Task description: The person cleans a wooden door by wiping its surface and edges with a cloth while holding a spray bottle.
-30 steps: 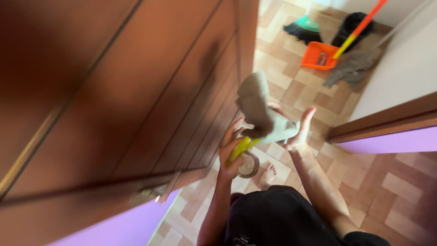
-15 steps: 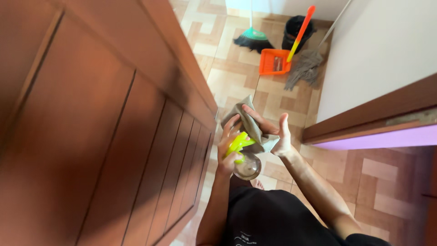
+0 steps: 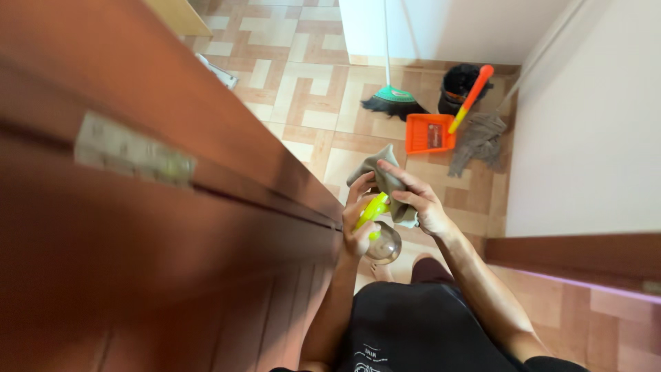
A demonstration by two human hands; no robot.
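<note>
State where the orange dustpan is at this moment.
In the head view the orange dustpan lies on the tiled floor at upper right of centre, between the green broom and the grey mop, just in front of a black bucket.

I see a grey-beige cloth (image 3: pixel 383 180), a spray bottle (image 3: pixel 377 227) with a yellow-green head and clear body, a reddish-brown door (image 3: pixel 172 227), beige-and-tan interlocking patterned floor (image 3: pixel 310 83), an orange dustpan (image 3: pixel 428 133), and a green-headed broom (image 3: pixel 390 96).

One head-worn camera looks steeply down from standing height along the person's front, close to both hands. The brown door (image 3: pixel 138 207) fills the view from 7 to 11 o'clock; the tiled floor (image 3: pixel 310 83) lies far below at 12.
</note>
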